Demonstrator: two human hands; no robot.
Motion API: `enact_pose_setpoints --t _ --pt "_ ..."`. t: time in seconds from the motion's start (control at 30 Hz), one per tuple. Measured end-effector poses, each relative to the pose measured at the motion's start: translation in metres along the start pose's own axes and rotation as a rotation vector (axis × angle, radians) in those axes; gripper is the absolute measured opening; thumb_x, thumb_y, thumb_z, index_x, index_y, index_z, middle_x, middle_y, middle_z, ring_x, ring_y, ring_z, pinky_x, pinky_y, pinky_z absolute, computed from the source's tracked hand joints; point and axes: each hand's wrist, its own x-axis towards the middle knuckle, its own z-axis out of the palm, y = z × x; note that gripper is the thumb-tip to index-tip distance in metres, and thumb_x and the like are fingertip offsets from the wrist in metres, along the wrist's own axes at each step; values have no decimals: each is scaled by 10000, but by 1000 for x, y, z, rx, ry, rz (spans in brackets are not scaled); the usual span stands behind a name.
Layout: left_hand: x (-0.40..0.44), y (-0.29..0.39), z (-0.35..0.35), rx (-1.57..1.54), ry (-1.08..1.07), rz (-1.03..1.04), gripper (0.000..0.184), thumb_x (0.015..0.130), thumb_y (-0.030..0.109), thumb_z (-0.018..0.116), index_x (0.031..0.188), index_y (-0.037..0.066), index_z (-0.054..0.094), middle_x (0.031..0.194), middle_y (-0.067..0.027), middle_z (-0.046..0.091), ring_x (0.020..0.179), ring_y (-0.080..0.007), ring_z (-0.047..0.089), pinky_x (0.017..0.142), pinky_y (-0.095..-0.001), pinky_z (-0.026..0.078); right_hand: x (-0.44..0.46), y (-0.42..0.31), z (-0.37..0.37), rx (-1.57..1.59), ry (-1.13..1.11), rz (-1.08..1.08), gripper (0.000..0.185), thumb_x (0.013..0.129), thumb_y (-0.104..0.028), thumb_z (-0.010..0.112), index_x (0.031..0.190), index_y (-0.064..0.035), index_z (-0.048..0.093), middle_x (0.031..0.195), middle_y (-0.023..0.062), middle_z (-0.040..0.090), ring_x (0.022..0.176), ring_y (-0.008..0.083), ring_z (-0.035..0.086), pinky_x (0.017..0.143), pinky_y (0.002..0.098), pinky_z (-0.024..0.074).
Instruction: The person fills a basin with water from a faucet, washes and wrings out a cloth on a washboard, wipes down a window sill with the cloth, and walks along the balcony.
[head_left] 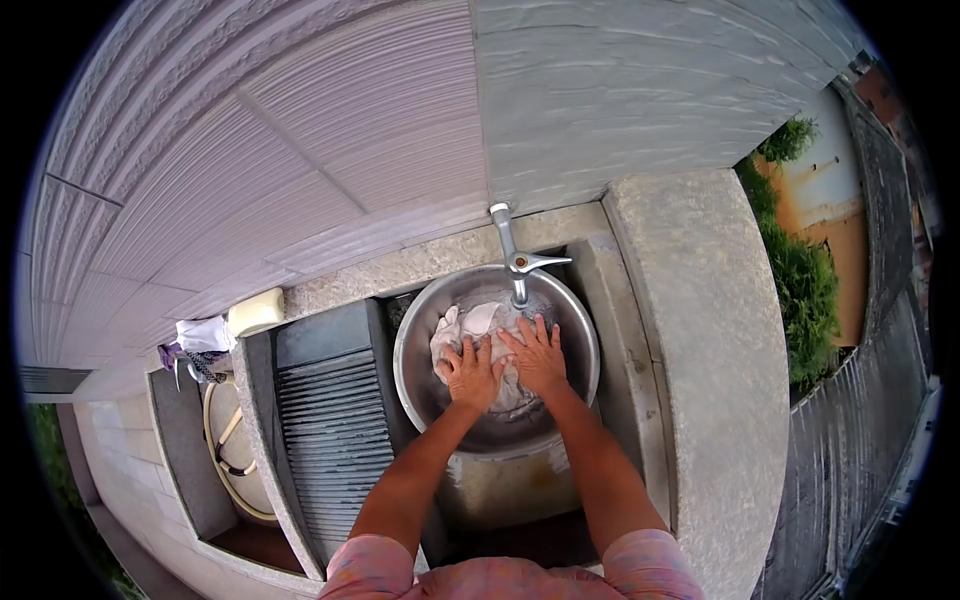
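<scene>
Nearest, two bare forearms (420, 470) reached out from mottled pink sleeves (368, 563). The left hand (470, 379) and the right hand (537, 358) lay palm down, side by side, fingers fanned and pointing away; neither was seen curled around anything. Beneath and just beyond the fingers was a crumpled, wet-looking, off-white cloth (447, 332), inside a round, brushed-metal basin (515, 440). The cloth was bunched, with no clear long axis; both hands touched it about equally, and its loose folds showed past the left hand's fingertips. The basin stood in a rough, stone-coloured trough (640, 400), beneath a shiny chrome tap (519, 262) with a side lever; whether water ran could not be told. To the left was a dark grey slab (335, 450) with hard, parallel ridges. Beyond it, at the back left, sat a smooth, pale yellow block (257, 312). Farthest rose a wall (380, 120) of pinkish, finely grooved tiles.
</scene>
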Motion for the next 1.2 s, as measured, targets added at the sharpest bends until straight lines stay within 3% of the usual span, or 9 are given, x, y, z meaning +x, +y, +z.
enact_pose_setpoints --t 0.23,0.4,0.6,0.73,0.8,0.83,0.9,1.1,1.2 --pt "5 -14 -19 -8 164 178 561 742 445 541 1207 147 449 1190 -139 417 1032 -382 378 839 -504 285 19 2 15 70 49 95 491 809 -289 502 1266 -358 337 1363 48 248 1261 317 171 993 523 165" --pt "7 -26 -16 -12 90 242 607 718 464 564 1217 144 433 1189 -128 408 1049 -368 381 855 -498 282 -10 2 35 635 491 255 606 712 -131 547 1275 -88 326 1284 243 290 1186 383 285 980 449 250" --pt "13 -5 -17 -274 73 -75 396 744 412 564 872 42 620 942 -70 559 984 -294 433 821 -497 292 -59 -19 26 795 409 454 621 683 -90 542 1234 60 300 1226 297 329 1161 408 310 988 412 246" --pt "1 11 -70 -814 46 -64 333 818 293 535 668 -2 575 724 -35 522 742 -163 467 718 -339 362 -60 -24 5 780 347 512 641 710 -178 583 1249 25 302 1239 243 358 1164 365 335 956 407 294" --pt "-15 16 -107 -1165 -70 102 282 865 206 495 700 -20 528 654 -4 419 615 -76 376 583 -220 347 -52 -34 -46 2121 255 958 684 761 -403 561 1251 -4 299 1232 192 388 1122 327 396 912 437 341" --pt "-27 23 -126 -1163 -67 103 282 865 206 495 700 -20 528 654 -4 419 615 -76 376 583 -220 347 -49 -37 -56 2123 253 954 684 761 -403 561 1251 -4 299 1232 192 388 1122 327 396 912 437 341" --pt "-52 48 -160 -1486 -216 35 272 871 220 483 757 -27 497 636 -5 397 614 -91 377 578 -257 344 -46 -46 -69 2591 61 480 788 751 -617 447 1261 -38 288 1209 129 422 1028 293 464 861 440 380" --pt "-64 80 -138 -730 312 700 298 813 179 527 581 16 438 557 -111 456 527 -281 483 512 -349 400 -40 -40 -41 2861 -499 -49 426 880 -360 391 1196 -77 410 1066 79 528 816 193 546 670 340 476" --pt "-19 52 -113 -544 389 251 314 809 215 514 561 21 518 573 -155 532 524 -306 538 472 -387 421 -51 -48 -48 2465 59 725 327 851 -300 456 1018 -34 546 912 66 580 813 213 565 722 349 469"
